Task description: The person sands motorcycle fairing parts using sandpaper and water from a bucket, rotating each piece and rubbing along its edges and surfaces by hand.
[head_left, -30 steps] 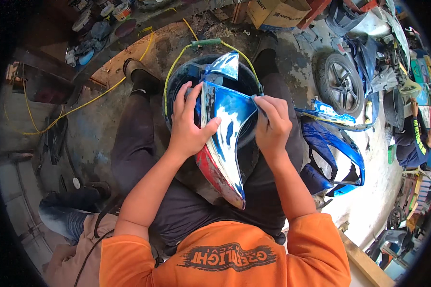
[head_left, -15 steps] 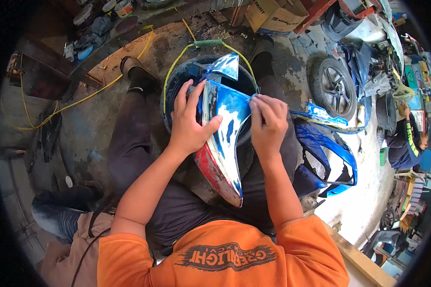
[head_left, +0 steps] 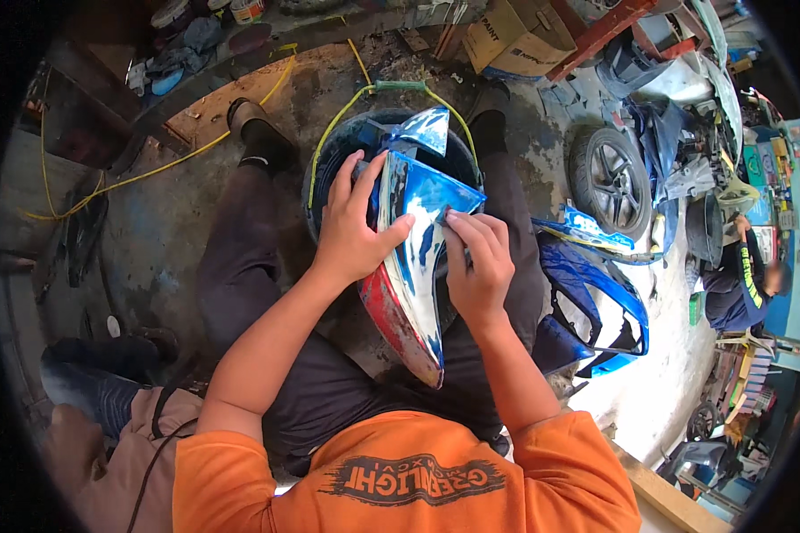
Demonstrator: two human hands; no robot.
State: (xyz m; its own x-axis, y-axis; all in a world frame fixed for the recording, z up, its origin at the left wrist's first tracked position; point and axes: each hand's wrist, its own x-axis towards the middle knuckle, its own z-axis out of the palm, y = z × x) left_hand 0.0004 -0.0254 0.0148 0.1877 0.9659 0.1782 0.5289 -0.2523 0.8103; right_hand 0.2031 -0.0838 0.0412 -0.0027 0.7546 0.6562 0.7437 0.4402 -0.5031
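A curved motorbike body panel [head_left: 422,266], painted blue, white and scuffed red, lies over my lap and a black bucket [head_left: 329,142] with a yellow handle. My left hand [head_left: 357,222] grips its left edge, fingertips at the top corner and thumb on the white face. My right hand [head_left: 478,262] has its fingers bent and pressed together on the blue and white face near the right edge; something small and dark shows at the fingertips, too small to name. A smaller blue and white piece [head_left: 427,133] rests in the bucket above the panel.
Blue fairings [head_left: 596,284] and a wheel [head_left: 609,173] lie at my right. A co-worker [head_left: 738,293] is at far right, and another person's legs [head_left: 93,386] at lower left. A cardboard box [head_left: 516,35] stands at the back; a yellow hose [head_left: 169,169] crosses the left floor.
My right hand has moved down and left from the panel's upper right corner onto its painted face. My left hand keeps its grip. The whole view has shifted slightly.
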